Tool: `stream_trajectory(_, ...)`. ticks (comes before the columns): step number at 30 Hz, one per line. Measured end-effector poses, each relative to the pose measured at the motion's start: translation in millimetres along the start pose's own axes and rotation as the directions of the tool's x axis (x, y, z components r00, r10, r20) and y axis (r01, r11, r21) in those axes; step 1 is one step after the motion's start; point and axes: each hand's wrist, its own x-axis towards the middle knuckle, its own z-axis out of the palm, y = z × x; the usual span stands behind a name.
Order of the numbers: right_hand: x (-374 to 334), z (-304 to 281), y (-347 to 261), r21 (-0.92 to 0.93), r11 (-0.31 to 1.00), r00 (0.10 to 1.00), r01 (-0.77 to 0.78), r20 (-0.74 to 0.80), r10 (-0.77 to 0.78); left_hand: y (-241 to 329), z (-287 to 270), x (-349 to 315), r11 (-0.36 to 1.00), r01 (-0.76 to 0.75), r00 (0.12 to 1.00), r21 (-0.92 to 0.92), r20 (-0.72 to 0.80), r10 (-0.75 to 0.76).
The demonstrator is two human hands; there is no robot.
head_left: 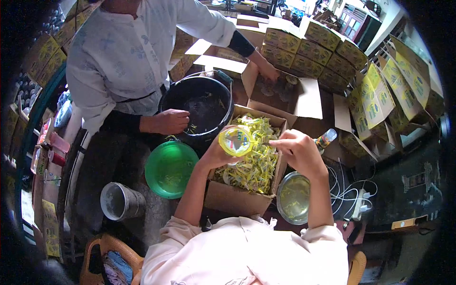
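My left hand is wrapped round a plastic cup with a yellow-rimmed printed film lid facing up. My right hand is closed to the right of it, and a thin tool pokes from its fingers toward the cup's rim; its exact kind is too small to make out. Under both hands stands an open cardboard box, filled with a heap of yellow and silvery film scraps.
A co-worker's hand is at a black bucket; the other reaches into an open carton. Around me are a green basin, a grey bucket, a metal bowl, a bottle, white cables and stacked cartons.
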Motion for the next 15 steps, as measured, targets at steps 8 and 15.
stream_trajectory(8,-47.4,40.6,10.9,0.365,0.890,0.936,-0.274,-0.110,0.333,2.2,-41.6,-1.6,0.997,-0.074,0.962,0.001,-0.262,0.072)
stream_trajectory(15,-90.9,77.7,13.7,0.431,0.797,0.836,-0.424,-0.151,0.527,34.4,-78.3,25.0,0.919,0.165,0.932,0.357,-0.361,-0.027)
